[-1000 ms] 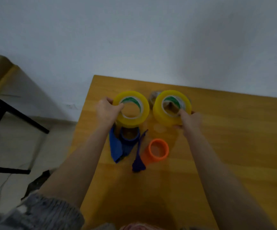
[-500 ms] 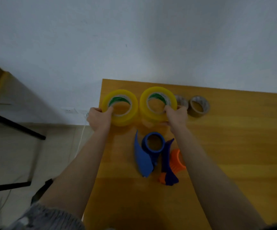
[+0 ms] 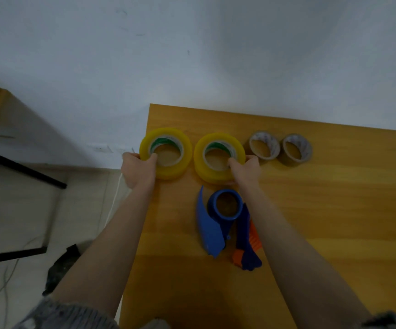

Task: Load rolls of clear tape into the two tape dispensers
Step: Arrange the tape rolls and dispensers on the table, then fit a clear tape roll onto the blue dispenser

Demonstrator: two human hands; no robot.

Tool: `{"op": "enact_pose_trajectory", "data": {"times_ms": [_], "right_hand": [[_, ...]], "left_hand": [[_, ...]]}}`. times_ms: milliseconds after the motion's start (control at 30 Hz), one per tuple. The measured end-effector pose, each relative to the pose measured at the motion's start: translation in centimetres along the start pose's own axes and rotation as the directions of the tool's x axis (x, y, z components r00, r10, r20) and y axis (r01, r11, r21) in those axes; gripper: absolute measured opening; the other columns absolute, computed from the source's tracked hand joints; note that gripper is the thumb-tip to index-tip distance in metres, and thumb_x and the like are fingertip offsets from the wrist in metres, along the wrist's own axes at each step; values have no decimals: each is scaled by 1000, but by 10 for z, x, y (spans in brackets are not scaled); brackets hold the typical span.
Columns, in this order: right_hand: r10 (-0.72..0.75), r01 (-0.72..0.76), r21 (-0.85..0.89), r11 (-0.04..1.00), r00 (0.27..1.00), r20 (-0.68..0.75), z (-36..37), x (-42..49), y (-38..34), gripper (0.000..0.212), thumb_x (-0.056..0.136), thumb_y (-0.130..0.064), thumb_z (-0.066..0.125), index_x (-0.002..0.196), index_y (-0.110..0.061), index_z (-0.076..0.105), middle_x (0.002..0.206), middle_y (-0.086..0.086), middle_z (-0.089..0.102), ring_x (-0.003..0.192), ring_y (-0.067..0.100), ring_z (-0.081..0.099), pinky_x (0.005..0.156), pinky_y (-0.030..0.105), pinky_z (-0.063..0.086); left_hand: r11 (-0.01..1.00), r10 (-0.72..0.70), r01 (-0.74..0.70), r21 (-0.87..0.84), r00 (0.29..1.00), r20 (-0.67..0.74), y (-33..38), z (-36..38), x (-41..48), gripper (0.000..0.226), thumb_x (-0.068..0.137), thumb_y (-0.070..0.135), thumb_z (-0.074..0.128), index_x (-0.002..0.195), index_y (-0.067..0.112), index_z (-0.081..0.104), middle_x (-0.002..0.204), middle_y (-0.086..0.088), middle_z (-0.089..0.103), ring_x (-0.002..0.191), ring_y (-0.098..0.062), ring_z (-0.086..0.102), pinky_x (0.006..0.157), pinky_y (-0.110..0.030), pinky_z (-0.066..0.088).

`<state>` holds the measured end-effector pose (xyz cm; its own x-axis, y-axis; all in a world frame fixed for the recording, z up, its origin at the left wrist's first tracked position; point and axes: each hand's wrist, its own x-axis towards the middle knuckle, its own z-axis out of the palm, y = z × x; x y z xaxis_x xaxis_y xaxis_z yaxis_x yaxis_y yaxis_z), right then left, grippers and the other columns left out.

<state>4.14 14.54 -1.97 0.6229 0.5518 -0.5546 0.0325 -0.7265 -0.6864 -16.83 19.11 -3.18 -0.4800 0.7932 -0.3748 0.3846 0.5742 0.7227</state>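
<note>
Two thick yellowish clear tape rolls lie flat near the far left corner of the wooden table point(image 3: 334, 210). My left hand point(image 3: 137, 170) grips the left roll point(image 3: 168, 150), thumb inside its core. My right hand point(image 3: 245, 168) grips the right roll point(image 3: 216, 157) the same way. Just in front of them lies a blue tape dispenser point(image 3: 216, 217) with an empty hub. An orange dispenser point(image 3: 254, 236) lies to its right, mostly hidden under my right forearm and a blue part.
Two small, nearly used-up brown tape rolls point(image 3: 264, 144) point(image 3: 296, 149) sit to the right of the yellow rolls. The table's left edge is just beside my left hand, with floor, cables and a black-legged table point(image 3: 14, 167) beyond. A white wall stands behind.
Both hands carried the yellow rolls down and left, from tilted in the air to flat on the table. The view shifted, bringing the two small brown rolls into sight.
</note>
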Motion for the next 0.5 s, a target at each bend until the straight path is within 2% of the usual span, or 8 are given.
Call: {"op": "enact_pose_trajectory", "data": {"times_ms": [67, 133, 233, 300, 333, 400, 433, 500], "right_hand": [[-62, 61, -58, 996, 998, -23, 0, 2, -1, 49, 89, -22, 63, 133, -10, 43, 108, 9, 59, 76, 18, 59, 49, 32, 53], [-134, 128, -170, 977, 991, -24, 0, 6, 0, 38, 90, -24, 61, 122, -7, 53, 94, 7, 59, 73, 18, 58, 49, 28, 47], [-185, 182, -296, 938, 983, 17, -3, 8, 0, 22, 90, -30, 60, 103, -13, 54, 86, 5, 55, 75, 20, 55, 47, 23, 39], [-175, 192, -327, 925, 981, 81, -8, 5, 0, 31, 91, -34, 59, 115, -16, 50, 100, 8, 58, 89, 22, 58, 60, 27, 48], [-181, 203, -338, 919, 979, 96, -11, 0, -2, 45, 92, -34, 58, 131, -14, 46, 119, 11, 57, 106, 24, 57, 76, 31, 51], [-263, 278, -338, 899, 961, 89, -19, -12, -2, 59, 93, -30, 57, 143, -9, 35, 142, 9, 45, 129, 25, 45, 100, 36, 43], [-331, 339, -331, 881, 940, 81, -23, -19, -1, 56, 93, -28, 57, 142, -9, 37, 143, 8, 45, 130, 23, 43, 102, 34, 41], [-411, 416, -328, 848, 907, 86, -33, -34, 1, 44, 94, -24, 57, 135, -12, 47, 138, 5, 49, 124, 20, 49, 94, 27, 42]], "left_hand": [[1000, 26, -27, 12, 999, 21, -1, 0, 0, 44, 82, 31, 68, 110, 3, 50, 111, -16, 59, 102, -32, 58, 76, -39, 48], [998, 59, -59, 19, 997, 46, -3, -1, -1, 45, 83, 31, 67, 111, 2, 49, 112, -17, 58, 104, -32, 56, 76, -38, 47], [993, 109, -111, 31, 992, 58, -7, 0, -8, 50, 81, 29, 68, 116, 0, 48, 118, -18, 55, 113, -33, 51, 90, -45, 46], [984, 173, -174, 44, 984, 28, -8, 0, -22, 54, 80, 23, 68, 122, -1, 44, 126, -19, 48, 121, -33, 43, 100, -45, 40], [972, 231, -231, 39, 973, 4, -9, 0, -32, 55, 80, 20, 68, 124, -2, 43, 129, -19, 45, 124, -33, 39, 103, -44, 36], [928, 371, -371, 27, 928, -25, -11, -1, -52, 54, 80, 14, 66, 126, -2, 41, 133, -19, 41, 127, -32, 35, 107, -41, 32], [905, 424, -424, 30, 906, -9, -13, -1, -64, 53, 81, 13, 65, 126, -1, 41, 133, -18, 41, 127, -31, 36, 107, -37, 32], [882, 464, -469, 44, 882, 82, -20, 1, -84, 52, 84, 17, 65, 128, 1, 42, 130, -15, 44, 123, -26, 41, 101, -28, 33]]}}
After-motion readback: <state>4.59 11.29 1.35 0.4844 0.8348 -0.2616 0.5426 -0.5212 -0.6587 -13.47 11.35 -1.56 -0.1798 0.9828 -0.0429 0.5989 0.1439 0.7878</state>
